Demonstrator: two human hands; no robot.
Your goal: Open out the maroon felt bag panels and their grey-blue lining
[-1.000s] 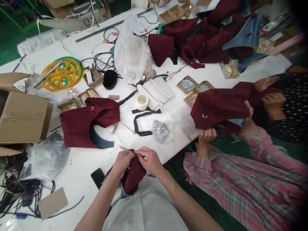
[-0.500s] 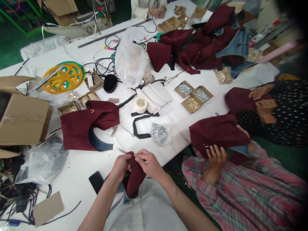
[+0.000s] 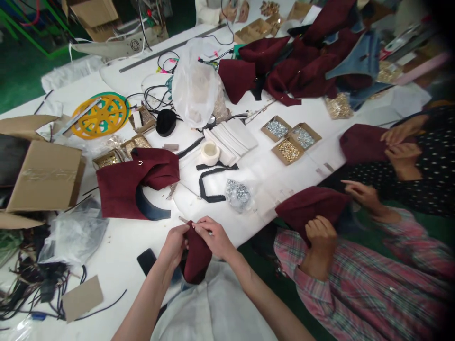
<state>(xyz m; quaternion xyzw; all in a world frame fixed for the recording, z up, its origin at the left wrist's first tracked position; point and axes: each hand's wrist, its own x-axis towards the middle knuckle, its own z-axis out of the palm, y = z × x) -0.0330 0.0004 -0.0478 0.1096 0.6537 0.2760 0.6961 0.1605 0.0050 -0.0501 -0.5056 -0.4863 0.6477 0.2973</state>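
Observation:
A maroon fabric piece [image 3: 198, 258] with a dark lining hangs between my hands, close to my shirt at the table's front edge. My left hand [image 3: 177, 244] pinches its upper left edge, fingers curled and partly hidden. At its upper edge my right hand [image 3: 212, 235] is closed on the cloth with thumb and fingertips; a tiny shiny spot shows there, too small to name. Just beyond my hands lies a larger maroon piece [image 3: 119, 189] with a blue denim edge and a metal ring. A dark phone [image 3: 146, 261] lies left of my left forearm.
Small boxes of metal studs [image 3: 288, 150], a bag of silvery bits [image 3: 238, 195], a tape roll [image 3: 210, 153] and black strips [image 3: 204, 187] lie ahead. Cardboard boxes [image 3: 46, 175] stand left. Maroon pieces [image 3: 298, 76] are heaped at the back. Two co-workers handle maroon cloth [image 3: 309, 210] on the right.
My hands stay on the maroon piece, shifting slightly. The view has swung a little left. The plaid-sleeved co-worker's far hand has lifted off their cloth.

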